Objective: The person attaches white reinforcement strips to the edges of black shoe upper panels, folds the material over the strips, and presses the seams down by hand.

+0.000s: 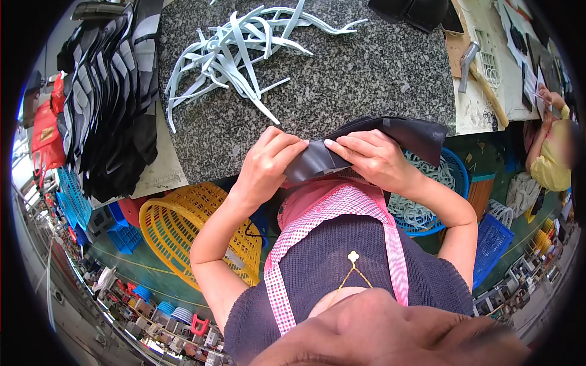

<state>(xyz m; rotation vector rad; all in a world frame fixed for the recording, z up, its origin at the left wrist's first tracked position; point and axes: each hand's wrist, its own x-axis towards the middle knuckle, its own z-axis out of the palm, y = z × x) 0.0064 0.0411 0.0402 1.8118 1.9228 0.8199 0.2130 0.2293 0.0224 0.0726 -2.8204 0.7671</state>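
A black, shiny, leather-like piece (317,160) is held between both hands at the front edge of the speckled stone slab (366,73). My left hand (268,161) pinches its left end, thumb and fingers pressed together. On the upper edge, my right hand (372,155) grips it with bent fingers and thumb. The rest of the piece curves beyond my right hand to the right, over the slab's edge. Pale blue strips (235,55) lie in a loose tangle on the slab, above my left hand.
Stacked dark pieces (113,97) lie at left. A hammer (485,85) rests at right, near black pieces (415,12). Below are a yellow basket (201,226) and a blue basket of strips (427,195). Another person (552,152) is at far right.
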